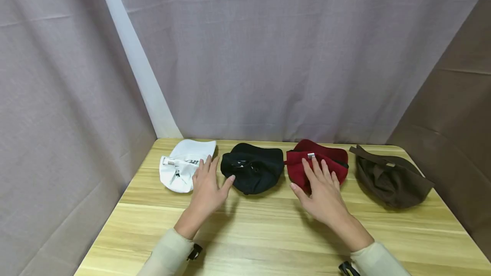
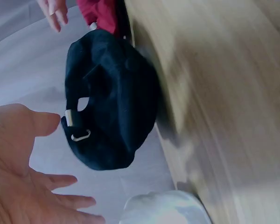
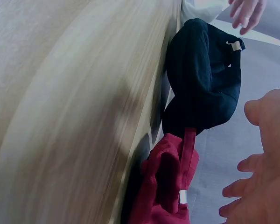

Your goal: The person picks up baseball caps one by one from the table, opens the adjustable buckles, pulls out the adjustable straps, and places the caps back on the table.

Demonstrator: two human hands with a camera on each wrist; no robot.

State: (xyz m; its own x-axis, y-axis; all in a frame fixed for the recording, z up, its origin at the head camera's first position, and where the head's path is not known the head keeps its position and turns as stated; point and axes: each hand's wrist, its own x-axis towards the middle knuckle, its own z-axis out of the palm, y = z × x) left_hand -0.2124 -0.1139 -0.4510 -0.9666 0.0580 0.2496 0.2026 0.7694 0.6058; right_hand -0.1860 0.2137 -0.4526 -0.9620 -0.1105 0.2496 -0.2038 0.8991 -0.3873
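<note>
Four caps would be several, so: several baseball caps lie in a row along the table's back edge. My left hand [image 1: 209, 188], fingers spread, hovers between the white cap [image 1: 184, 176] and the black cap [image 1: 255, 171], overlapping the white one's right side in the head view. In the left wrist view the black cap's strap and metal buckle [image 2: 69, 118] face the thumb. My right hand [image 1: 324, 193] is spread over the red cap [image 1: 297, 167], near its strap buckle [image 1: 311, 155]. Neither hand grips anything.
A dark brown cap [image 1: 399, 182] with a loose strap lies at the right end of the row. The caps sit on a wooden table [image 1: 249, 233]. Grey curtains [image 1: 268, 54] hang behind and beside it.
</note>
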